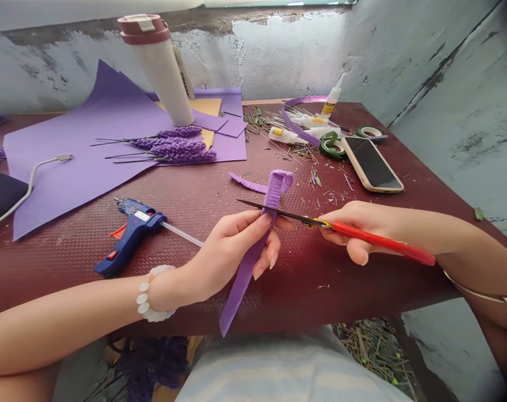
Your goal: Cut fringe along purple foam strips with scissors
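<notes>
My left hand (pixel 232 245) is closed round a long folded strip of purple foam paper (pixel 253 257), held up over the dark red table (pixel 195 195). My right hand (pixel 358 226) grips red-handled scissors (pixel 362 234). Their blades lie across the upper part of the strip, just below its folded top. A fringed purple offcut (pixel 247 183) lies on the table behind the strip.
A blue glue gun (pixel 130 231) lies at the left. Purple sheets (pixel 90 145) carry finished lavender stems (pixel 173 148) and a white tumbler (pixel 161 67). A phone (pixel 373 164), green tape rolls (pixel 333 145) and glue bottles (pixel 312 120) sit at the back right. A white cable (pixel 27 184) runs at the left.
</notes>
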A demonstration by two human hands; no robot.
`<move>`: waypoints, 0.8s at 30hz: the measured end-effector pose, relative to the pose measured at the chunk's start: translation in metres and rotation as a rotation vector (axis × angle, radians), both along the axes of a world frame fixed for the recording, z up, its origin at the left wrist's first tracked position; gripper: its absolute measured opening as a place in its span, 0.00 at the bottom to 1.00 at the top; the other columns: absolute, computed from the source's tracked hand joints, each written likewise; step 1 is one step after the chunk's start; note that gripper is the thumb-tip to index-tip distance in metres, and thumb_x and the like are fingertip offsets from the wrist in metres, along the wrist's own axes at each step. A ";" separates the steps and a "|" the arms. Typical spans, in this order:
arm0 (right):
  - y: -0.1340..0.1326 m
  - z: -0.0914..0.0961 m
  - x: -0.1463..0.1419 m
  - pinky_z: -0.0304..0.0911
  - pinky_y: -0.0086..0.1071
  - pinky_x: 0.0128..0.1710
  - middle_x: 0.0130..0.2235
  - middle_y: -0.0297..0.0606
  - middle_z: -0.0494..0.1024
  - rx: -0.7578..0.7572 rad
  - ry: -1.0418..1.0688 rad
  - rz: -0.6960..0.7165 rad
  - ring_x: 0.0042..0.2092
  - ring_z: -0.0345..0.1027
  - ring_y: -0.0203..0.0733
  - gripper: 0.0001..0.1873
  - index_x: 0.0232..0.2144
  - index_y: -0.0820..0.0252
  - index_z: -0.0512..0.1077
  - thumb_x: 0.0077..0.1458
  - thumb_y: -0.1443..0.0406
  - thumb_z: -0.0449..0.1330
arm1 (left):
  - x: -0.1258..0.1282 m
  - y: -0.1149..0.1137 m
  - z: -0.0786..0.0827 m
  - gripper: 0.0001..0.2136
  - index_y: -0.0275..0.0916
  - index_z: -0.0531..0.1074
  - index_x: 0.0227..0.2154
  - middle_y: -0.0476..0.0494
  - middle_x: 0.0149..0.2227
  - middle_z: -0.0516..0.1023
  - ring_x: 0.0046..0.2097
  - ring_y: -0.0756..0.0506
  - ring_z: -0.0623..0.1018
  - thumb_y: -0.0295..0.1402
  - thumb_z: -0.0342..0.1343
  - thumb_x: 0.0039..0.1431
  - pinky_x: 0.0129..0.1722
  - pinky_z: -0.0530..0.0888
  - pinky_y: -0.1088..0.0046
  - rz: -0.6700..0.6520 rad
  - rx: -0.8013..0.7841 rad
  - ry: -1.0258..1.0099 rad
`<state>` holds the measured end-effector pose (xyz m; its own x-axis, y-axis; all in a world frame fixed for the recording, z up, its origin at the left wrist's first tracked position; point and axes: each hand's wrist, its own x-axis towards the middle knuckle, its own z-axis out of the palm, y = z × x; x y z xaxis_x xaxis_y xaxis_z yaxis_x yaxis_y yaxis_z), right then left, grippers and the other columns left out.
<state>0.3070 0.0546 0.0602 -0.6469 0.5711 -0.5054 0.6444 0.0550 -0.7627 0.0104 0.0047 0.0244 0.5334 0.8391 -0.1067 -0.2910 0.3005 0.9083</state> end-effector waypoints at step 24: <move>-0.001 0.004 -0.006 0.74 0.49 0.44 0.46 0.42 0.86 0.337 -0.212 -0.020 0.47 0.82 0.70 0.36 0.44 0.47 0.73 0.41 0.41 0.84 | 0.003 0.001 0.001 0.19 0.39 0.77 0.38 0.59 0.25 0.71 0.21 0.54 0.70 0.47 0.74 0.76 0.24 0.65 0.77 0.179 0.150 0.103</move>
